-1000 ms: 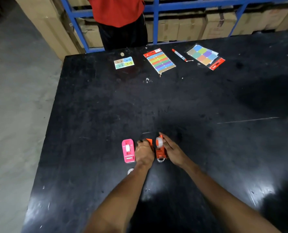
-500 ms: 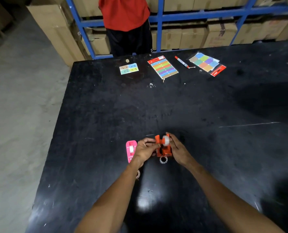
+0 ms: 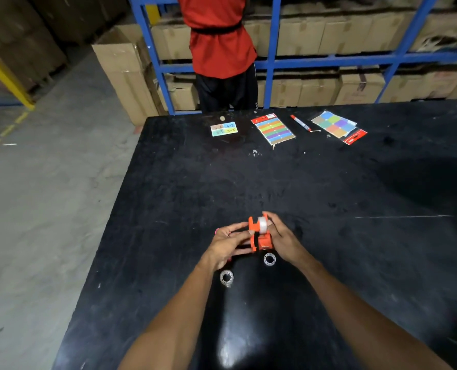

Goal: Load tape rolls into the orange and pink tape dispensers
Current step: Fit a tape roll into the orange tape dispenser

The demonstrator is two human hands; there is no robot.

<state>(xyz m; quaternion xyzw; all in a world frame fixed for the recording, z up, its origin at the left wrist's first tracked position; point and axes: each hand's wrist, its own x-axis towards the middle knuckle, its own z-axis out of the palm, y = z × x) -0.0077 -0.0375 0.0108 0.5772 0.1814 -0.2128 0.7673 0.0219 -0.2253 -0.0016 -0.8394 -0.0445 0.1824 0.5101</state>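
Note:
The orange tape dispenser [image 3: 260, 240] is lifted a little off the black table [image 3: 328, 188], with a whitish tape roll [image 3: 262, 225] sitting in its upper part. My left hand [image 3: 228, 244] pinches the dispenser's left side. My right hand [image 3: 283, 240] holds its right side, fingers against the roll. The pink dispenser [image 3: 216, 231] is almost wholly hidden behind my left hand; only a pink sliver shows. Two clear tape rolls lie flat on the table: one [image 3: 269, 259] just below the orange dispenser, another [image 3: 226, 278] under my left wrist.
At the table's far edge lie a small label card [image 3: 224, 129], a pack of coloured strips [image 3: 273, 128], a red marker [image 3: 300, 123] and a pack of coloured squares [image 3: 338, 126]. A person in a red shirt [image 3: 220, 44] stands beyond, before blue shelving [image 3: 271, 62] with cartons.
The orange dispenser has been raised off the table between both hands. My left hand has shifted over the pink dispenser and hides it. The camera has tilted up.

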